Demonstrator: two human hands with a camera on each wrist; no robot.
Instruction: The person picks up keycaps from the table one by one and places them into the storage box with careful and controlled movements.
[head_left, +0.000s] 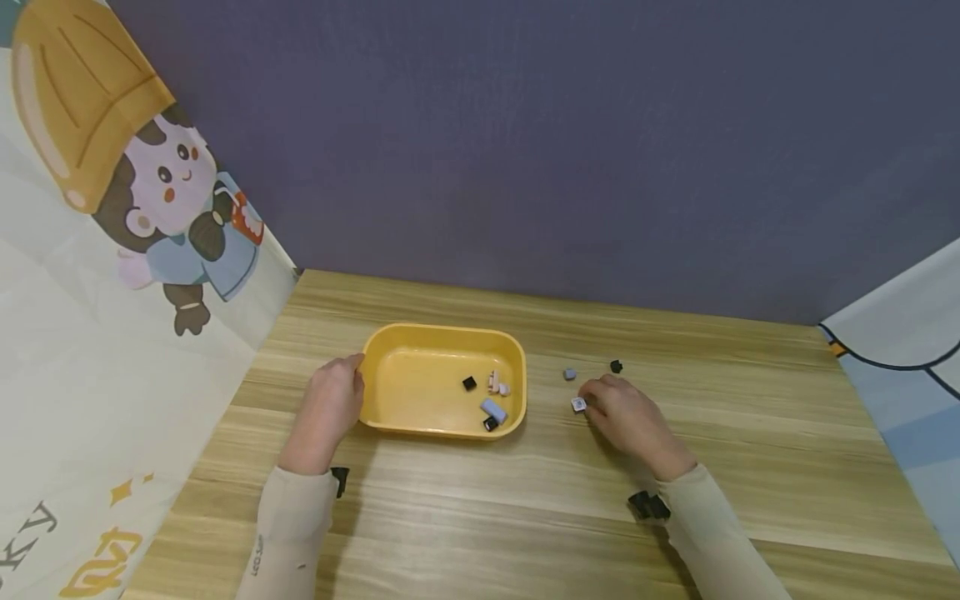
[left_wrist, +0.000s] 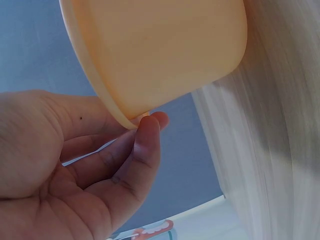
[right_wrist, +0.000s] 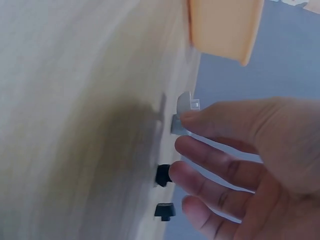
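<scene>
My left hand (head_left: 326, 412) grips the yellow tray (head_left: 420, 387) near the table (head_left: 465, 525)'s back edge; my right hand (head_left: 626, 421) pinches a white keycap (head_left: 578, 404), apparently collecting; next calls for carrying it trayward.

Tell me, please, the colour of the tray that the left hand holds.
The tray is yellow; the head view shows it best.

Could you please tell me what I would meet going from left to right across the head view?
Printed cartoon figure, left hand, yellow tub, blue-grey keycap, right hand pinching a white keycap.
</scene>
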